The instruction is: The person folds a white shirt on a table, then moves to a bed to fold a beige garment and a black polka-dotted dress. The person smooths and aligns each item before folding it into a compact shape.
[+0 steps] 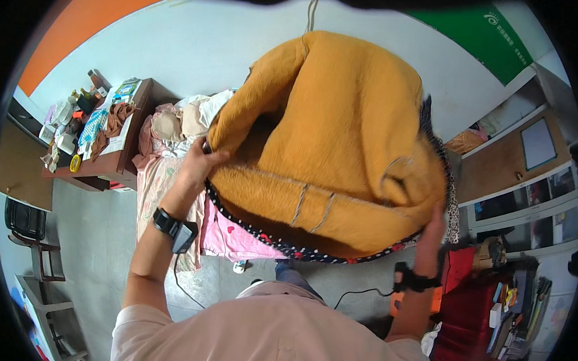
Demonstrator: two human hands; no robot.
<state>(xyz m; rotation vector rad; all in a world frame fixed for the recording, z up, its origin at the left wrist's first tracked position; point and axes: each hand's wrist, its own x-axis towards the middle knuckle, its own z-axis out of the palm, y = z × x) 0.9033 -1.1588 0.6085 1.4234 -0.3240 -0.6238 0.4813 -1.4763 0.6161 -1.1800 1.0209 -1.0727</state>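
A garment with a mustard-yellow fleece lining (330,129) is spread in the air before me, lining side up. Its outer fabric, black with white dots and red patches, shows along the near edge (295,251). My left hand (204,160) grips the left side, thumb over the fleece. At the right edge my right hand (431,235), slightly blurred, holds the cloth; its fingertips are hidden behind the garment. A dark opening shows in the lining on the left. Both wrists wear black straps, each with a cable nearby.
Beneath the garment lies a bed with a pink sheet (240,239) and piled clothes (175,122). A cluttered brown desk (125,154) stands at the left. To the right are a wooden cabinet (502,165), a red seat (462,309) and stacked books (510,316).
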